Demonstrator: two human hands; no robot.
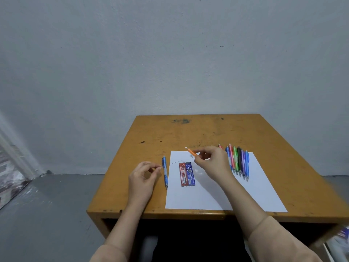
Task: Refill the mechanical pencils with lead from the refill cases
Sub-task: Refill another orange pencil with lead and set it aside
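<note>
My right hand (211, 163) grips an orange mechanical pencil (191, 151), its white eraser end pointing up and left above the white paper (213, 195). My left hand (144, 176) pinches a thin lead (160, 167) between thumb and forefinger, beside a blue mechanical pencil (165, 173) that lies on the table left of the paper. A red refill case (182, 174) and a blue refill case (190, 173) lie side by side on the paper. Another thin lead (176, 162) lies near the paper's top left.
Several coloured mechanical pencils (238, 161) lie in a row at the paper's upper right. The wooden table (198, 133) stands against a grey wall, with a drop to the floor on its left side and front edge.
</note>
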